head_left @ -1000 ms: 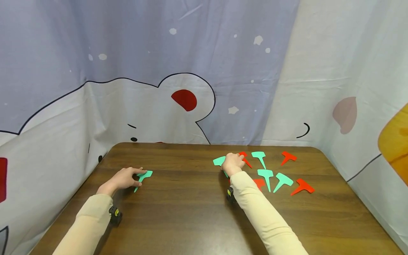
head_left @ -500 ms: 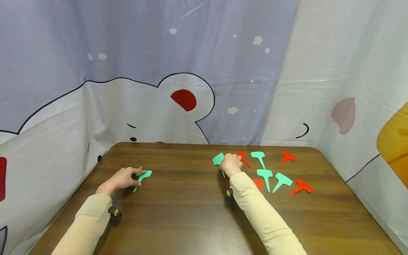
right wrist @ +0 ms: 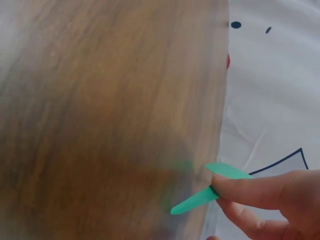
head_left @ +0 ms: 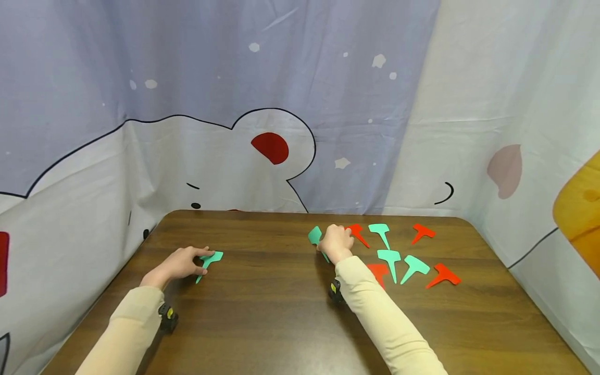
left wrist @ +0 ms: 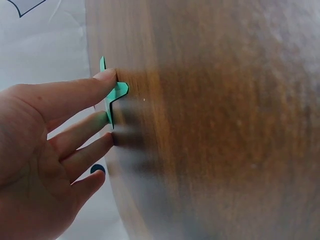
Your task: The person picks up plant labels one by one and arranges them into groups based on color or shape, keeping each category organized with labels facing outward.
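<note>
On the left of the wooden table, my left hand (head_left: 178,266) rests on a green T-shaped plant label (head_left: 216,256). The thumb touches its stem and the index finger lies over its wide head. The left wrist view has these fingers nearly straight and spread along the label (left wrist: 119,91). Toward the back right, my right hand (head_left: 336,242) pinches another green plant label (head_left: 315,235) between thumb and fingers. In the right wrist view this label's pointed stem (right wrist: 192,202) sticks out past the thumb, and its head is partly behind the hand.
Around the right hand lie more plant labels: green ones (head_left: 389,257) and red ones (head_left: 444,275). One red label (head_left: 377,271) is partly covered by the right sleeve. Behind the table (head_left: 262,312) hangs a printed curtain (head_left: 211,161).
My right hand has drawn slightly left and turned the pinched green label, whose head now stands more upright and narrower. The left hand has stayed in place on its label.
</note>
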The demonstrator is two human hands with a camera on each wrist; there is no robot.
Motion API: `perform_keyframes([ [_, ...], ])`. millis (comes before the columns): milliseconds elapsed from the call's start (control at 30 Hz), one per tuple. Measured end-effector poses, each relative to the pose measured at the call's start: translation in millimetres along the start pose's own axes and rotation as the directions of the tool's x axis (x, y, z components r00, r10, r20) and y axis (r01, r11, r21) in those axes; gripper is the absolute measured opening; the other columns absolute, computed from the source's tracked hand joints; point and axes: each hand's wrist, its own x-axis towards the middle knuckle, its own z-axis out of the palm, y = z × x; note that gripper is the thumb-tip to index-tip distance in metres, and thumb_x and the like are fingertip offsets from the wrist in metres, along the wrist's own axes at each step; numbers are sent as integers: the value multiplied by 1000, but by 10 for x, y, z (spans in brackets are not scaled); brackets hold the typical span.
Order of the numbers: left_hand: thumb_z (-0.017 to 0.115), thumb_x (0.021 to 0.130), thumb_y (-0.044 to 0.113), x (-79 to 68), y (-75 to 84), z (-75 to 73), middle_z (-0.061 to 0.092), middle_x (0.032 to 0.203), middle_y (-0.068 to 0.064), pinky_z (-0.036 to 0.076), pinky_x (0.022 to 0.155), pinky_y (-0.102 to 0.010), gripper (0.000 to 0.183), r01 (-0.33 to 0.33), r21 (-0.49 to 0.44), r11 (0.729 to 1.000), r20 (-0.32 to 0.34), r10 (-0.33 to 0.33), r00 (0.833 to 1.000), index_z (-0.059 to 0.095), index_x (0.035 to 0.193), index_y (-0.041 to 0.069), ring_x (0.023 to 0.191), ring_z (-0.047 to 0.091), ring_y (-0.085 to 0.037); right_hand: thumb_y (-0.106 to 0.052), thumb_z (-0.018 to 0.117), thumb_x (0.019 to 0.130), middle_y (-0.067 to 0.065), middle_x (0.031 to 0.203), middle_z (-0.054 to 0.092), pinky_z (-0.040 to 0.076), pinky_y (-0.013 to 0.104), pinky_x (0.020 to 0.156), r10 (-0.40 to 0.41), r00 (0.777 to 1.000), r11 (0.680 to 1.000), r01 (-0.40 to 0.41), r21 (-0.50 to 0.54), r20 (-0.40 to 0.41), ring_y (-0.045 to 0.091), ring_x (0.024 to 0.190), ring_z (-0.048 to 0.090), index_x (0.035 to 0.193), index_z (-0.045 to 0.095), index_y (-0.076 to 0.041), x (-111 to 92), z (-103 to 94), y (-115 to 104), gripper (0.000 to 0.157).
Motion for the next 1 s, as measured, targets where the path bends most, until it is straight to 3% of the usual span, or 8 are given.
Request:
perform_keyframes([
  [267, 74, 81, 21, -7, -11, 16, 41, 144, -21, 39, 97, -61, 57, -7, 22, 1000, -3, 7, 1000, 56, 134, 12, 129, 34, -52, -22, 77, 67, 17, 104, 65, 47, 49, 84, -19, 999, 998, 21, 60, -36, 35, 104, 55, 95, 68, -1, -73, -19, -79, 36],
  [500, 75, 80, 22, -1, -13, 26, 42, 144, -22, 39, 97, -61, 57, -11, 15, 1000, -9, 11, 1000, 56, 134, 12, 129, 35, -52, -27, 80, 68, 10, 87, 71, 51, 46, 80, -18, 999, 992, 23, 127, -35, 31, 93, 63, 66, 71, -12, -115, 6, -154, 17],
  [633, 75, 80, 22, -7, -24, 28, 42, 144, -22, 39, 97, -61, 57, -10, 23, 1000, -5, 10, 1000, 57, 134, 12, 130, 34, -52, -29, 81, 68, 3, 79, 72, 52, 45, 79, -28, 999, 984, 32, 177, -24, 29, 88, 65, 59, 71, -19, -154, 56, -205, 17],
  [833, 75, 80, 23, 3, -24, 14, 42, 144, -22, 38, 97, -61, 58, -8, 12, 1000, -7, 8, 1000, 57, 133, 12, 130, 33, -52, -32, 80, 69, 1, 75, 71, 53, 43, 78, -46, 998, 980, 55, 192, -52, 29, 88, 66, 53, 68, -20, -204, 74, -322, 23],
  [1000, 76, 79, 23, 22, -20, -2, 44, 142, -22, 39, 96, -61, 57, -23, 32, 999, -21, 24, 999, 58, 132, 11, 129, 36, -52, -26, 72, 73, 2, 63, 62, 53, 43, 72, -61, 997, 979, 70, 193, -53, 30, 83, 64, 45, 55, -18, -265, 67, -422, 33],
])
